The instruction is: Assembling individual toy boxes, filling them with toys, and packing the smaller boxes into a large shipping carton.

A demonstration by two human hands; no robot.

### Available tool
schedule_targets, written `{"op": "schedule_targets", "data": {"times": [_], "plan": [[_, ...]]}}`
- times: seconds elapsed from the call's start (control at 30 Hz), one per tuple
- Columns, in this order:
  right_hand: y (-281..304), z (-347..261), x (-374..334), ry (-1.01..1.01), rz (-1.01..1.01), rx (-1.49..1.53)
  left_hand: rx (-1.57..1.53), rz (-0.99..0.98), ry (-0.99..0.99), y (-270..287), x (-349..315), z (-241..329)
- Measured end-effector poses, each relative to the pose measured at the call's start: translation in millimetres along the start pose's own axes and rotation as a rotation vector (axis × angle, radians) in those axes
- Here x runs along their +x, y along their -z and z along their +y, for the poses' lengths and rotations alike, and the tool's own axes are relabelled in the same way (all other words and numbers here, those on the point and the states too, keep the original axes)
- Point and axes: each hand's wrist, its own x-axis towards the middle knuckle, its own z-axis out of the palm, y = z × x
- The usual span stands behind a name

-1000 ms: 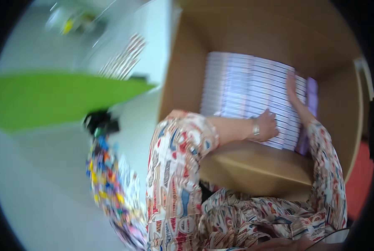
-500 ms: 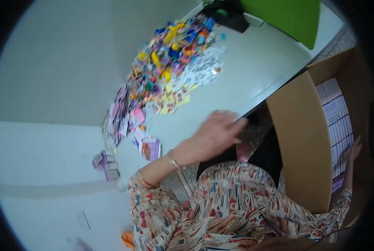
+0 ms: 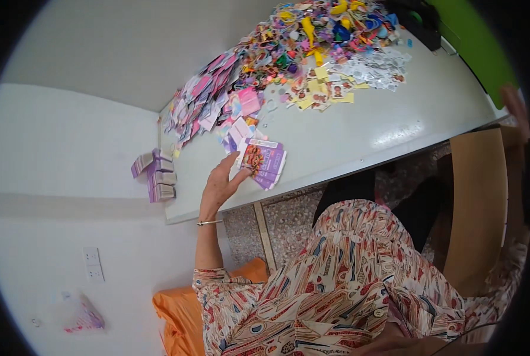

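Cartons (image 3: 272, 169), flat purple-and-white ones, lie overlapping near the front edge of the pale table (image 3: 395, 130), the top one bearing an orange-red picture. Just past them, crowding that side, I see loose cards and a pink packet (image 3: 247, 101), then a slanting heap of pink and purple packets (image 3: 202, 89). Beyond spreads a jumble of bright trinkets (image 3: 291, 44), with white slips (image 3: 374, 66) alongside. A tall cardboard box (image 3: 477, 207) stands against the person's right side, a green panel (image 3: 484, 41) above it. The left hand (image 3: 218, 184) stretches forward, thumb and forefinger parted at the cartons' left end. The right hand (image 3: 517, 113) is blurred beside the panel; I cannot tell how its fingers stand.
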Motion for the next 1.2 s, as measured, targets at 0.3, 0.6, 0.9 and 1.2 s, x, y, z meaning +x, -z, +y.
{"op": "schedule_targets", "data": {"times": [0.3, 0.6, 0.9, 1.2], "plan": [[-324.1, -159.8, -50.5, 0.315, -0.562, 0.193, 0.16, 0.388, 0.074, -91.2, 22.4, -62.8], [-474.1, -242.9, -72.1, 0.492, -0.521, -0.039, 0.098, 0.635, 0.019, -121.6, 34.7, -61.4], [-460.7, -231.3, -51.1, 0.356, -0.411, 0.104, -0.248, 0.723, -0.017, -90.7, 74.2, 5.9], [-389.3, -183.6, -30.7, 0.172, -0.278, 0.119, -0.814, 0.4, -0.122, -114.5, 116.7, 65.8]]}}
